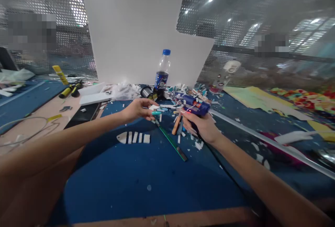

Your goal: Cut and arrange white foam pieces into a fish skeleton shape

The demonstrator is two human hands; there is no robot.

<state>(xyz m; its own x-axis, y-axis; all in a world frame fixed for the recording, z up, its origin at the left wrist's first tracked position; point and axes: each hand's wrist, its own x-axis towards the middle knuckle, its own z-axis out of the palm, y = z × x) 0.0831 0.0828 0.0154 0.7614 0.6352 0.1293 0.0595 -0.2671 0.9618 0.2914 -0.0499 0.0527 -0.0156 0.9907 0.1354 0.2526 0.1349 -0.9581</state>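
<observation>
My left hand [138, 110] pinches a small white piece [153, 107], with a teal piece [156, 113] at its fingertips. Whether the two are joined I cannot tell. My right hand [202, 125] is wrapped around a blue-purple glue gun [195, 105], its nozzle pointing left toward the piled scraps. A small red light glows on the gun. Between my hands a slim green tool [171, 141] lies slanted on the blue mat. Below my left hand, several white cut pieces [135, 138] lie in a row, the leftmost one pointed.
White and teal scraps [201, 92] are heaped at the back, around a cola bottle [161, 78] and a wire spool [148, 92]. A dark cord [225, 167] trails from the gun. An orange handle [176, 125] and a long pale strip [261, 131] lie to the right. Black-yellow pliers [70, 89] rest at left.
</observation>
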